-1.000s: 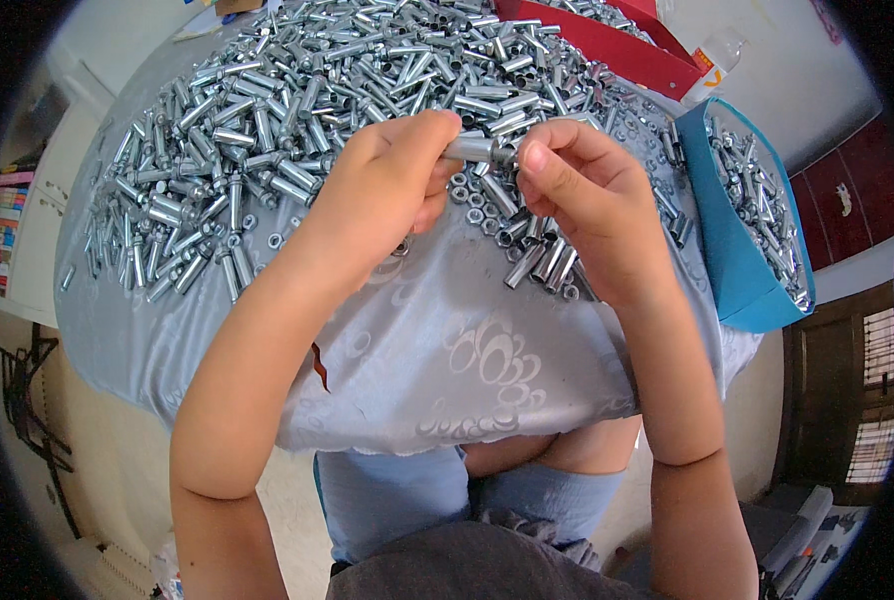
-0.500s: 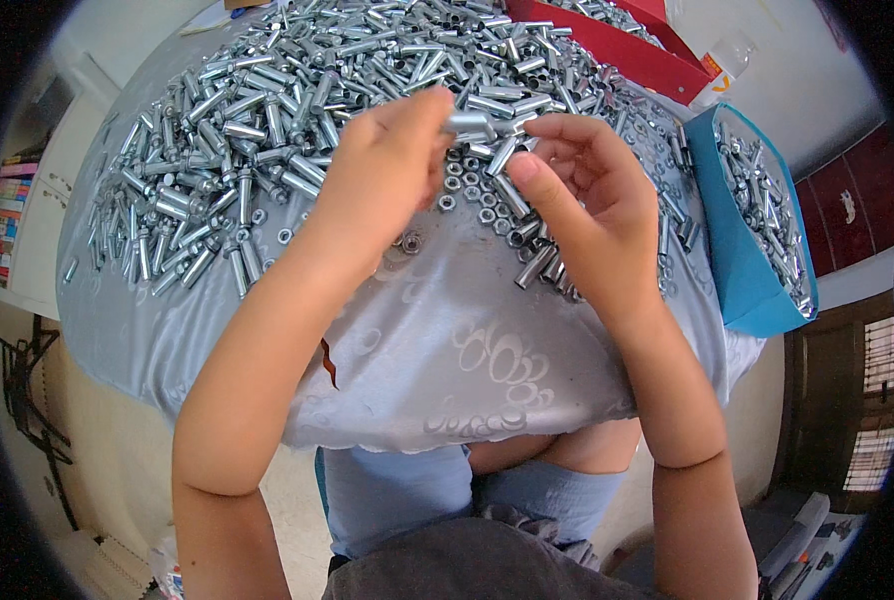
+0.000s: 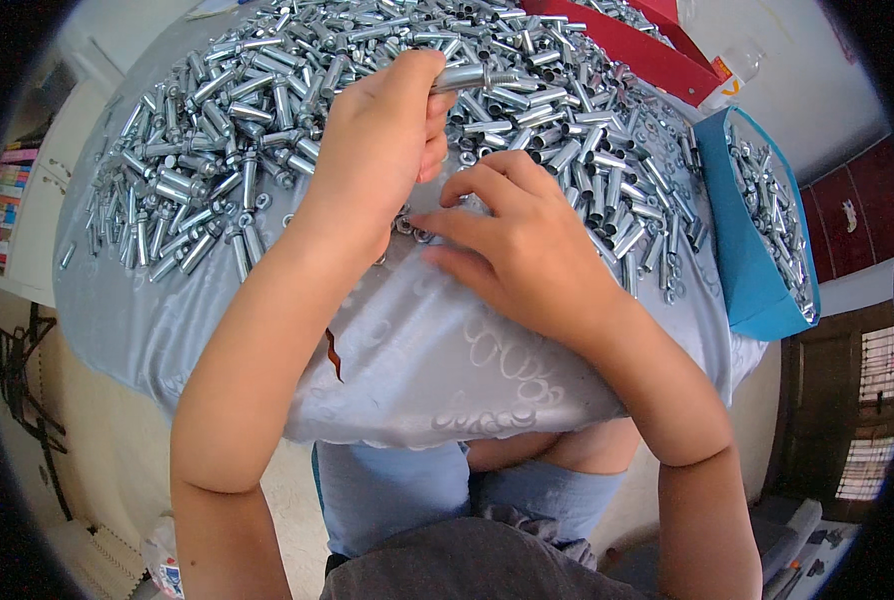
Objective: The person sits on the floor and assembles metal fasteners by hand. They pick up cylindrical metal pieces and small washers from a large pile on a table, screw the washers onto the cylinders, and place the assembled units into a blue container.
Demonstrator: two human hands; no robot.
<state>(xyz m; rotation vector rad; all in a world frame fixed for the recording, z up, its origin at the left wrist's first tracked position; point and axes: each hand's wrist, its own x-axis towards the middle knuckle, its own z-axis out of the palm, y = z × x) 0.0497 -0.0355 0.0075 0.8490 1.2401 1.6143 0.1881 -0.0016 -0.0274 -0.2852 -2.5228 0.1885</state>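
Note:
A silvery sleeve anchor bolt [image 3: 464,78] points to the right out of my left hand [image 3: 375,135], which is closed around its other end. A ring sits at the end of the sleeve, and bare thread sticks out past it. Lower down, my right hand [image 3: 527,245] reaches to the left with thumb and forefinger apart. Its fingertips are at a few loose hex nuts [image 3: 404,223] on the cloth. Behind both hands spreads a big heap of metal sleeves and anchor bolts [image 3: 267,90].
A shiny grey patterned tablecloth [image 3: 387,350] covers the table, with a small dark brown strip [image 3: 335,357] near its front. At the right stands a blue fabric bin [image 3: 752,275] of bolts. A red box [image 3: 617,50] and a clear bottle [image 3: 737,70] are farther back.
My left hand has risen slightly, lifting the bolt away from my right hand. The right hand has dropped down and left from the bolt to the loose nuts.

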